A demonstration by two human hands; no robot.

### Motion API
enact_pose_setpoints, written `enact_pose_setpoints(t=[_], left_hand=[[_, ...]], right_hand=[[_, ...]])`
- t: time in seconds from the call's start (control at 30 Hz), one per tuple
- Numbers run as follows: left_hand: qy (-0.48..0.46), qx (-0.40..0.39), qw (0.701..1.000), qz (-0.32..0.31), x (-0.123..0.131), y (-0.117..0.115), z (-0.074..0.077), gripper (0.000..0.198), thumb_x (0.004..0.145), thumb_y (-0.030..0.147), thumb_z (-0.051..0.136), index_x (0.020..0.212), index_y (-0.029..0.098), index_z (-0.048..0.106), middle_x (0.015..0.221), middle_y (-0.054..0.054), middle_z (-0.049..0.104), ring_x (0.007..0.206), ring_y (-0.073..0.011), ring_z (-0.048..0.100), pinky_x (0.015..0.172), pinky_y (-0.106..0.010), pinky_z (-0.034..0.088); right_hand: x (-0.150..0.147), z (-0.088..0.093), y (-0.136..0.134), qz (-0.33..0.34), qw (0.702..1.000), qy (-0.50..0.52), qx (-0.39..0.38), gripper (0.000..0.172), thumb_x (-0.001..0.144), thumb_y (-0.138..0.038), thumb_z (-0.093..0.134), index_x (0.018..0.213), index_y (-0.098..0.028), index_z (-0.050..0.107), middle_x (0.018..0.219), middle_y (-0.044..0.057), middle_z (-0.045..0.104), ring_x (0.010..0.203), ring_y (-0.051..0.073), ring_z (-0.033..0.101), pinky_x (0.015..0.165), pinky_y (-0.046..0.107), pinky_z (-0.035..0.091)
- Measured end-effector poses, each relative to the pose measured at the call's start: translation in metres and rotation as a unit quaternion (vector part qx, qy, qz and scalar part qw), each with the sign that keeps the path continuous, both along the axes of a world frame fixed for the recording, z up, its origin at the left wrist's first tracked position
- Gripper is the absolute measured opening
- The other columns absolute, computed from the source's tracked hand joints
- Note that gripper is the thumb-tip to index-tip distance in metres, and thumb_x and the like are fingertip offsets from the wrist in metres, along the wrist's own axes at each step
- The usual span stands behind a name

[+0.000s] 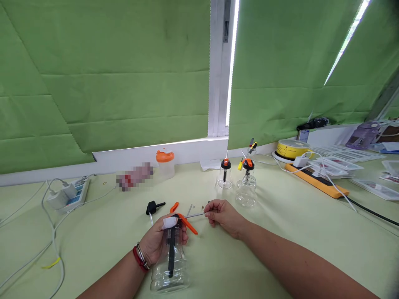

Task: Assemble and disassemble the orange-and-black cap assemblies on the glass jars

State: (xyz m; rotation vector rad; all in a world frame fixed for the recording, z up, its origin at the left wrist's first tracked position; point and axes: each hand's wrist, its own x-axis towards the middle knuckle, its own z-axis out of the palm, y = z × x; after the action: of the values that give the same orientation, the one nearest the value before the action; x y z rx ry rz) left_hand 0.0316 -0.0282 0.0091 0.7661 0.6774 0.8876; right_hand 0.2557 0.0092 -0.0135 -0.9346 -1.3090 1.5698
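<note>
My left hand (160,238) is closed around the neck of a clear bottle (166,272) with a black cap and a dark tube inside; a white patch covers the thumb. An orange lever (188,224) sticks out at the cap. From the cap a thin metal rod (195,215) reaches to the right, and my right hand (223,216) pinches its far end. Just beyond my left hand lie a black fitting (151,207) with a metal rod, another orange lever (174,206) and a short metal pin (189,209). Tiny loose pieces lie near the right fingertips.
Two clear bottles with black and orange tops, one of them a bottle (224,176), stand at the back beside an open clear jar (246,195). An orange-lidded cup (166,164) is by the wall. Power strips (318,181) and cables lie on both sides.
</note>
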Motion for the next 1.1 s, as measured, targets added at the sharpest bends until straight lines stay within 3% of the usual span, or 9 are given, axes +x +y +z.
enact_pose_setpoints(t=[0.17, 0.27, 0.47, 0.53, 0.63, 0.77, 0.9, 1.03, 1.1], left_hand=[[-0.006, 0.003, 1.000, 0.010, 0.000, 0.000, -0.001, 0.016, 0.075, 0.025, 0.055, 0.080, 0.012, 0.062, 0.074, -0.009, 0.064, 0.062, -0.0208, 0.062, 0.062, -0.035, 0.046], [-0.013, 0.016, 1.000, 0.020, -0.001, 0.001, -0.002, 0.015, 0.075, 0.024, 0.055, 0.080, 0.012, 0.063, 0.074, -0.008, 0.064, 0.062, -0.0206, 0.062, 0.061, -0.034, 0.047], [-0.034, 0.054, 0.996, 0.066, -0.002, 0.000, -0.001, 0.016, 0.074, 0.023, 0.056, 0.084, 0.013, 0.063, 0.073, -0.007, 0.064, 0.062, -0.0208, 0.062, 0.060, -0.033, 0.047], [-0.034, 0.052, 0.994, 0.087, -0.001, -0.001, 0.002, 0.016, 0.074, 0.025, 0.057, 0.082, 0.013, 0.063, 0.072, -0.007, 0.064, 0.061, -0.0206, 0.062, 0.060, -0.032, 0.047], [-0.032, 0.042, 0.992, 0.113, 0.001, -0.004, 0.008, 0.021, 0.076, 0.031, 0.055, 0.079, 0.012, 0.063, 0.070, -0.007, 0.064, 0.060, -0.0202, 0.062, 0.061, -0.033, 0.048], [-0.040, 0.025, 0.990, 0.134, 0.004, -0.006, 0.014, 0.024, 0.078, 0.034, 0.054, 0.076, 0.012, 0.063, 0.071, -0.008, 0.065, 0.061, -0.0213, 0.062, 0.061, -0.034, 0.049], [-0.066, 0.013, 0.987, 0.148, 0.005, -0.006, 0.017, 0.021, 0.079, 0.032, 0.056, 0.081, 0.012, 0.063, 0.073, -0.008, 0.065, 0.067, -0.0220, 0.063, 0.065, -0.035, 0.051], [-0.087, 0.009, 0.982, 0.170, 0.002, -0.005, 0.018, 0.018, 0.079, 0.028, 0.058, 0.087, 0.013, 0.063, 0.082, -0.008, 0.066, 0.079, -0.0239, 0.064, 0.066, -0.033, 0.052], [-0.108, 0.027, 0.976, 0.187, 0.001, -0.003, 0.017, 0.018, 0.079, 0.026, 0.058, 0.090, 0.014, 0.063, 0.089, -0.009, 0.066, 0.089, -0.0244, 0.062, 0.074, -0.034, 0.052]], right_hand=[[0.003, -0.003, 0.005, -0.022, 0.998, -0.024, 0.060, 0.015, 0.067, -0.027, 0.066, 0.076, -0.015, 0.060, 0.065, -0.002, 0.054, 0.054, 0.007, 0.047, 0.055, 0.024, 0.041], [0.006, -0.005, 0.010, -0.051, 0.984, -0.136, 0.103, 0.011, 0.073, -0.025, 0.058, 0.079, -0.016, 0.061, 0.066, -0.001, 0.055, 0.056, 0.010, 0.048, 0.057, 0.026, 0.041], [0.001, -0.007, 0.009, -0.030, 0.854, -0.408, 0.321, 0.022, 0.079, -0.013, 0.045, 0.080, -0.018, 0.066, 0.084, 0.004, 0.061, 0.076, 0.015, 0.055, 0.070, 0.027, 0.040], [-0.003, -0.006, 0.007, -0.017, 0.820, -0.454, 0.347, 0.025, 0.082, -0.012, 0.042, 0.081, -0.019, 0.066, 0.085, 0.005, 0.060, 0.078, 0.015, 0.056, 0.069, 0.025, 0.040], [-0.008, -0.007, 0.006, -0.022, 0.800, -0.492, 0.344, 0.027, 0.084, -0.014, 0.040, 0.088, -0.020, 0.066, 0.089, 0.005, 0.060, 0.078, 0.015, 0.057, 0.066, 0.024, 0.039], [-0.009, -0.009, 0.009, -0.059, 0.805, -0.492, 0.325, 0.026, 0.083, -0.013, 0.040, 0.096, -0.020, 0.061, 0.091, 0.004, 0.060, 0.077, 0.015, 0.056, 0.066, 0.024, 0.038], [-0.008, -0.010, 0.009, -0.102, 0.834, -0.453, 0.297, 0.019, 0.079, -0.011, 0.042, 0.090, -0.019, 0.056, 0.084, 0.003, 0.060, 0.073, 0.014, 0.053, 0.064, 0.025, 0.037], [-0.006, -0.004, 0.000, -0.090, 0.904, -0.339, 0.243, 0.012, 0.084, -0.025, 0.045, 0.084, -0.018, 0.054, 0.072, 0.000, 0.056, 0.064, 0.012, 0.050, 0.060, 0.024, 0.038], [-0.005, 0.002, -0.009, -0.029, 0.949, -0.261, 0.173, 0.027, 0.087, -0.039, 0.042, 0.079, -0.017, 0.054, 0.069, 0.001, 0.055, 0.058, 0.011, 0.049, 0.055, 0.023, 0.038]])
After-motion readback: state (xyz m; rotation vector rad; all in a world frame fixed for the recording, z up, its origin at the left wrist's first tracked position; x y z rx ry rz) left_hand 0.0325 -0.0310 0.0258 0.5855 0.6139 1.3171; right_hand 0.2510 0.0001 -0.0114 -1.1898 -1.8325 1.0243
